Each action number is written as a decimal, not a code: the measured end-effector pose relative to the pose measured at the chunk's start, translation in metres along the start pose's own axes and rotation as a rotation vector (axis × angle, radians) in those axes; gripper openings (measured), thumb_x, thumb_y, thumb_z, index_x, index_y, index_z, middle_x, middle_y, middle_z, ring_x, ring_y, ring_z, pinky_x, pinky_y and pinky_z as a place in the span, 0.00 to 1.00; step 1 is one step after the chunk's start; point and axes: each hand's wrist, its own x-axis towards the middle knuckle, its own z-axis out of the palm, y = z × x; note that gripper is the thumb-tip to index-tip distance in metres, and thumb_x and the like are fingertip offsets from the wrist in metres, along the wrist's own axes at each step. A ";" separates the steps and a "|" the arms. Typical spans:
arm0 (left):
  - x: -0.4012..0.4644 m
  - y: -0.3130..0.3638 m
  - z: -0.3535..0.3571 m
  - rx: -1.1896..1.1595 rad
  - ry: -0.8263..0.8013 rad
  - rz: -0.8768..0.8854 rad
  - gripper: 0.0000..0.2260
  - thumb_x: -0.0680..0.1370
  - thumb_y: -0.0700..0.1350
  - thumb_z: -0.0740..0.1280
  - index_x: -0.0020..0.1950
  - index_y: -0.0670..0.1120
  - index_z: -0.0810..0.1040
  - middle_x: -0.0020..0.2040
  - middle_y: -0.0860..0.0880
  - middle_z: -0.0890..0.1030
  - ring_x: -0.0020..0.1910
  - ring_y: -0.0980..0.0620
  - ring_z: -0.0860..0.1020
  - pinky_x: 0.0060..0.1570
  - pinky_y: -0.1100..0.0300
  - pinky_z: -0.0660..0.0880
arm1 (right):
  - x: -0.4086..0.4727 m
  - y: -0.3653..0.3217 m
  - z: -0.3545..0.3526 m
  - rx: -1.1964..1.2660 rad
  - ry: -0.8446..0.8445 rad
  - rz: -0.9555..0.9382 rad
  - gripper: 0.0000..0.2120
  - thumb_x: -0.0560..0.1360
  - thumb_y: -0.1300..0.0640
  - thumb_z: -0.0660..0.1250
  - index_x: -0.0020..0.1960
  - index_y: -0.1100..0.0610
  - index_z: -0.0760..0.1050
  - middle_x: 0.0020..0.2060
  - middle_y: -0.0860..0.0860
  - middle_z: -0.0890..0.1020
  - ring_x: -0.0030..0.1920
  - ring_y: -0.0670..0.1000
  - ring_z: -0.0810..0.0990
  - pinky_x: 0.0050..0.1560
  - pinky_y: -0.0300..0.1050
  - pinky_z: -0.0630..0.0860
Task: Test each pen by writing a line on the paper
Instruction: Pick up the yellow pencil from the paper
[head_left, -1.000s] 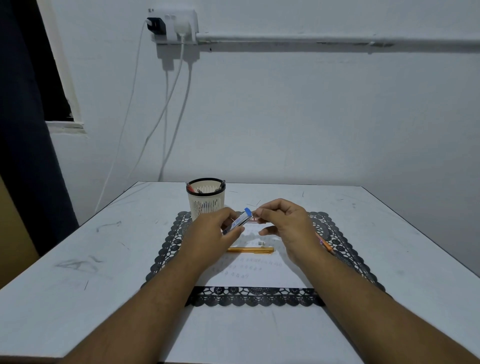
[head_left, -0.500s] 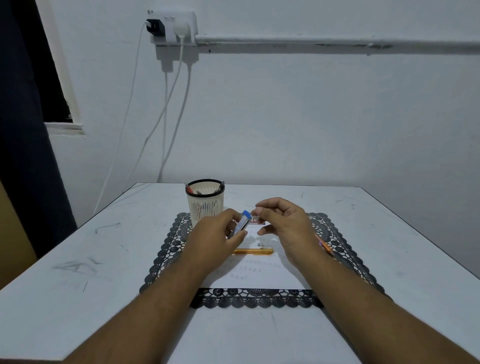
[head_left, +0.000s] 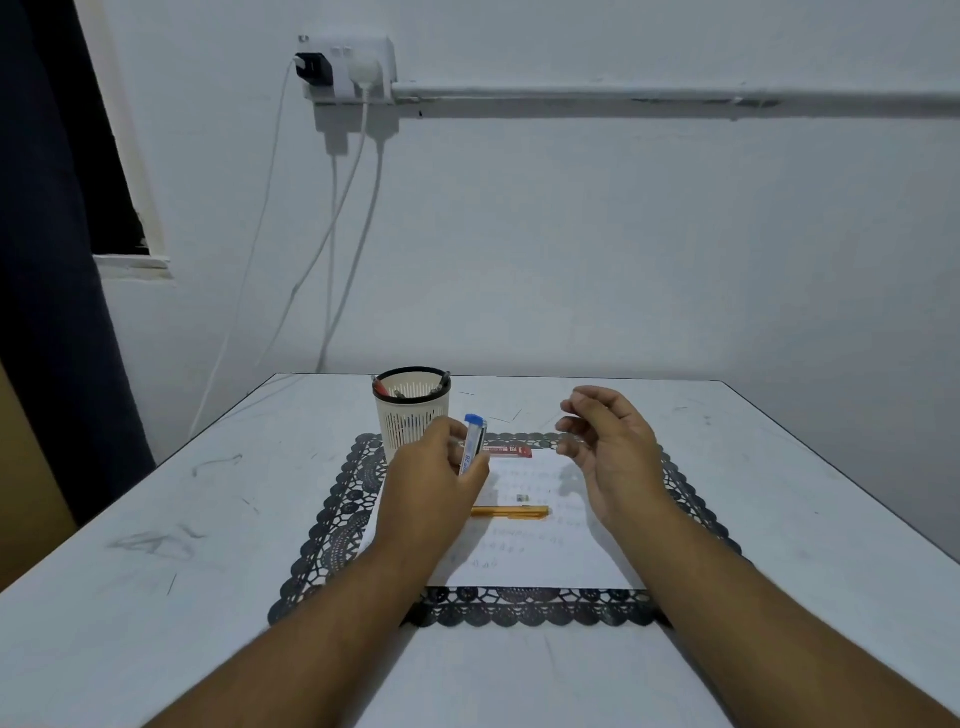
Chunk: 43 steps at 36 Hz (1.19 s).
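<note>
My left hand (head_left: 431, 483) grips a clear tube with a blue cap (head_left: 471, 441), held nearly upright above the paper's far left corner. My right hand (head_left: 613, 452) hovers to the right of it, above the paper's far right corner, with fingers curled inward. Whether its fingertips pinch something thin is too small to tell. The white paper (head_left: 540, 551) carries faint written lines and lies on a black lace mat (head_left: 332, 525). An orange pen (head_left: 511, 512) lies across the paper with a tiny grey piece (head_left: 522, 498) just behind it.
A white slotted pen cup (head_left: 412, 410) with a black rim holds several pens at the mat's far left corner. A flat red case (head_left: 511, 451) lies at the paper's far edge. The white table (head_left: 156, 571) meets the wall behind; cables (head_left: 332, 234) hang at its far left.
My right hand has pulled away from the tube's blue end, moving right and slightly up. My left hand has tipped the tube more upright.
</note>
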 end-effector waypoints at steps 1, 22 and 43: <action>0.000 0.000 0.000 -0.007 0.004 -0.004 0.11 0.78 0.50 0.74 0.58 0.52 0.78 0.38 0.58 0.81 0.38 0.62 0.80 0.34 0.72 0.71 | 0.000 0.000 0.000 0.005 0.005 0.005 0.05 0.80 0.68 0.68 0.49 0.60 0.80 0.38 0.55 0.83 0.35 0.52 0.80 0.30 0.42 0.78; 0.001 0.004 -0.003 0.088 -0.010 0.072 0.15 0.79 0.50 0.72 0.65 0.52 0.75 0.36 0.59 0.79 0.35 0.63 0.78 0.34 0.69 0.72 | 0.000 0.004 -0.001 -0.014 -0.040 0.071 0.04 0.80 0.67 0.69 0.52 0.59 0.80 0.42 0.55 0.81 0.39 0.55 0.84 0.32 0.45 0.81; 0.000 0.000 0.001 0.062 -0.017 0.127 0.12 0.79 0.48 0.71 0.61 0.57 0.76 0.35 0.55 0.81 0.35 0.60 0.79 0.35 0.61 0.75 | -0.001 0.002 -0.003 -0.031 -0.083 0.098 0.04 0.80 0.67 0.69 0.52 0.60 0.80 0.43 0.56 0.81 0.37 0.55 0.84 0.32 0.46 0.81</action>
